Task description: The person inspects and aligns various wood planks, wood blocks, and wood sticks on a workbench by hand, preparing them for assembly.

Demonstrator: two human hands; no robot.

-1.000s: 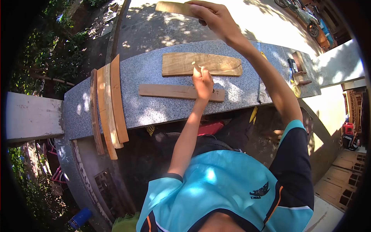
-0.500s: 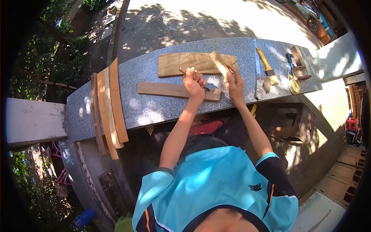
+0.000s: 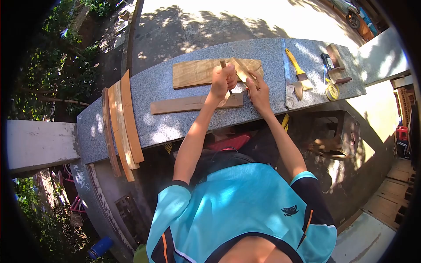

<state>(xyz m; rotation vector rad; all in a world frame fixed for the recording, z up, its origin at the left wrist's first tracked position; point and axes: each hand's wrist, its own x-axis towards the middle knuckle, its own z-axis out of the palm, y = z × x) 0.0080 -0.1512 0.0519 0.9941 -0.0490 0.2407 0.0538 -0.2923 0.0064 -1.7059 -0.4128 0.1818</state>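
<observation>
My left hand (image 3: 222,82) is closed around a chisel (image 3: 223,64), its wooden handle rising above the fist. The chisel stands nearly upright, its lower end at the right part of a narrow wooden board (image 3: 175,105); whether the tip touches is hard to see. In my right hand (image 3: 258,95) is a light wooden stick (image 3: 240,70), held slanting up and left, its upper part close beside my left fist. Behind both hands lies a wider grained board (image 3: 193,72), partly covered by them.
On the speckled stone counter (image 3: 149,79), several curved wooden strips (image 3: 124,118) overhang the left front edge. To the right lie a metal ruler (image 3: 286,65), a yellow-handled brush (image 3: 298,68), a crumpled cloth (image 3: 290,96), a yellow tape roll (image 3: 332,91) and a wood block (image 3: 335,57).
My left hand has turned the chisel from slanted to nearly upright. The stick in my right hand has moved left and lower, closer to the left fist.
</observation>
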